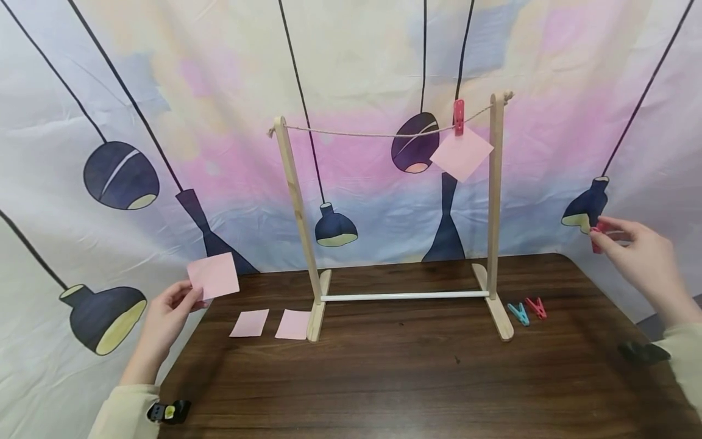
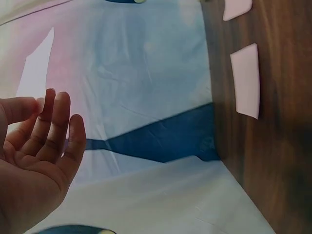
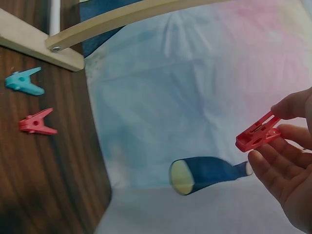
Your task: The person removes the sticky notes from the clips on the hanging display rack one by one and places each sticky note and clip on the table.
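My left hand (image 1: 171,314) pinches a square pink paper (image 1: 215,275) by its lower left corner, raised over the table's left edge. In the left wrist view the thumb and fingertips press on the bottom of that sheet. Out past the right side of the frame, my right hand (image 1: 644,256) holds a red clothespin (image 3: 258,131) by its handle end, between thumb and fingers. Another pink paper (image 1: 462,155) hangs by one corner from the string (image 1: 356,133), held by a red clothespin (image 1: 459,117) near the right post.
A wooden frame (image 1: 496,201) with a white crossbar (image 1: 406,296) stands on the dark table (image 1: 395,378). Two pink papers (image 1: 249,323) lie at its left foot. A blue clothespin (image 1: 518,314) and a red clothespin (image 1: 536,308) lie right of it. A printed curtain (image 1: 373,55) hangs behind.
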`<action>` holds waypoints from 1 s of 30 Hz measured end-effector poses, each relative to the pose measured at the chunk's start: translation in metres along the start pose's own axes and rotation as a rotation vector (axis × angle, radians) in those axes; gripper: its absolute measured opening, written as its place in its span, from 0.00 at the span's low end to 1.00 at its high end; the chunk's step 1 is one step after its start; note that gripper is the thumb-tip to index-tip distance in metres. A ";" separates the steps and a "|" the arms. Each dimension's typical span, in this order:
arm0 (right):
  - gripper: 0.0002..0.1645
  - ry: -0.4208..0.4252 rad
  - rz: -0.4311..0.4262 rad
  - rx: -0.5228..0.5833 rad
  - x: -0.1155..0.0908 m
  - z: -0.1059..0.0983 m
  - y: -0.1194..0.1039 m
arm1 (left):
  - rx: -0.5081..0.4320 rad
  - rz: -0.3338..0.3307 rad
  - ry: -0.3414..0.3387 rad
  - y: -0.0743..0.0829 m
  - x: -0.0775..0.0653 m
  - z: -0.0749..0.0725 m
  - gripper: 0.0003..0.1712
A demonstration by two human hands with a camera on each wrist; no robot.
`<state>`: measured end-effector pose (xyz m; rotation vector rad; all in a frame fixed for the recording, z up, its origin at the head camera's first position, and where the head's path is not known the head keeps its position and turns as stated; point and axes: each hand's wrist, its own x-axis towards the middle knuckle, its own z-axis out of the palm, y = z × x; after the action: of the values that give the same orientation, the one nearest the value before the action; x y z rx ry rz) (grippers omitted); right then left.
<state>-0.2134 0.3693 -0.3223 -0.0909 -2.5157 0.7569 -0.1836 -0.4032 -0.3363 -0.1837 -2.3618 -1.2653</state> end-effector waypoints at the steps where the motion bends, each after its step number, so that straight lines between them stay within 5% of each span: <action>1: 0.36 -0.001 0.002 -0.002 -0.002 0.002 0.003 | 0.014 -0.008 -0.006 -0.003 -0.002 -0.001 0.18; 13: 0.36 -0.031 0.099 0.057 -0.029 0.034 0.034 | 0.194 -0.131 -0.097 -0.027 -0.025 -0.004 0.20; 23: 0.33 -0.070 0.079 0.087 -0.040 0.057 0.061 | 0.183 -0.172 -0.111 -0.045 -0.038 -0.008 0.21; 30: 0.32 -0.133 0.110 0.047 -0.046 0.067 0.074 | 0.257 -0.181 -0.168 -0.058 -0.045 -0.008 0.18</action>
<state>-0.2121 0.3888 -0.4310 -0.1690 -2.6339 0.8918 -0.1595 -0.4385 -0.3960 0.0062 -2.7112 -1.0438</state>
